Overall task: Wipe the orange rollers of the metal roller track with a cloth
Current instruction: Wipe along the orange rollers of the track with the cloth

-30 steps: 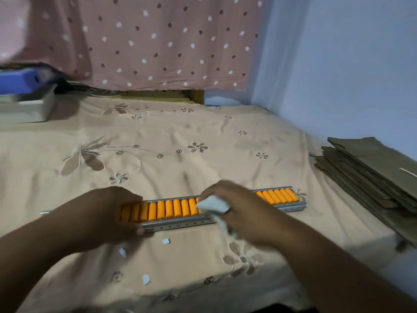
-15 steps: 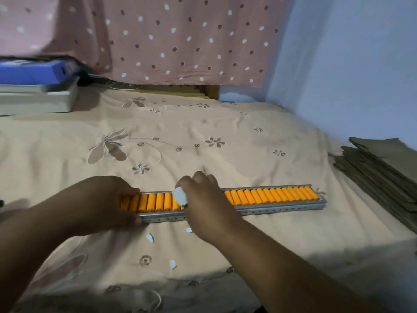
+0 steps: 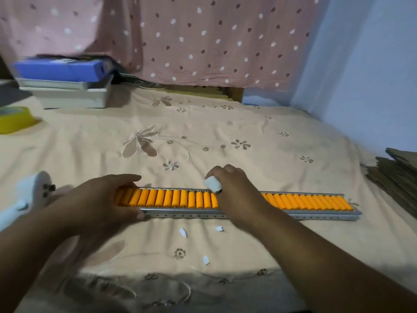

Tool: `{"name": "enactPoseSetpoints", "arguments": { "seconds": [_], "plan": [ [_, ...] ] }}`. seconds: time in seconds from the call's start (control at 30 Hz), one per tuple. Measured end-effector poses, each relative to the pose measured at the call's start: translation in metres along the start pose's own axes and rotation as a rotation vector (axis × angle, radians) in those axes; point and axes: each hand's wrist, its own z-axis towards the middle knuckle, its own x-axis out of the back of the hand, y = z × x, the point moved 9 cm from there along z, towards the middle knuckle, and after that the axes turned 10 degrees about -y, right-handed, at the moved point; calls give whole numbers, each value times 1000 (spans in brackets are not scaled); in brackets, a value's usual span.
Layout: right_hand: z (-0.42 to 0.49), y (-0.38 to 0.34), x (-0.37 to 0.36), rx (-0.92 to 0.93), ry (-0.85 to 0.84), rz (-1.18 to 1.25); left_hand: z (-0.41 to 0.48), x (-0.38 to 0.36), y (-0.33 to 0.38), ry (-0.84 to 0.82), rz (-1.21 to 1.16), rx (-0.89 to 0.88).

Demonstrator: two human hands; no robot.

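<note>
On the bed, the left hand [image 3: 99, 199] clasps the metal roller track's [image 3: 248, 214] end while the right hand [image 3: 234, 190] pinches a white cloth [image 3: 212, 184] against the orange rollers [image 3: 171, 198].

Track's [image 3: 248, 212] left end — under left hand [image 3: 97, 204]

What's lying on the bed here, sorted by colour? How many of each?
Orange and metal: 1, the roller track
White: 5, the cloth, 3 scraps, the controller
Yellow: 1, the tape roll
Brown: 1, the cardboard stack
Total: 8
</note>
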Motion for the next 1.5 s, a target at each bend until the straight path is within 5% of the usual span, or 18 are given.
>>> {"name": "enactPoseSetpoints", "arguments": {
  "seconds": [0.23,0.37,0.47,0.57,1.03,1.37,1.5],
  "plan": [
    [12,-104,-44,179,-125,-27,0,-4,-10,75,-158,-64],
    [9,-126,-57,258,-315,212,0,-6,-14,124,-191,-114],
    [16,-102,-32,197,-172,366,-2,-7,-15,111,-185,-144],
    [35,-71,-17,87,-62,251,0,-10,-23,77,-248,-151],
    [52,-170,-76,169,-69,-72,3,-7,-35,154,-476,-158],
    [39,-157,-65,191,-395,522,-1,-1,-28,190,-444,-203],
    [10,-102,-30,169,-285,646,2,-5,-29,189,-495,-191]
  ]
}}
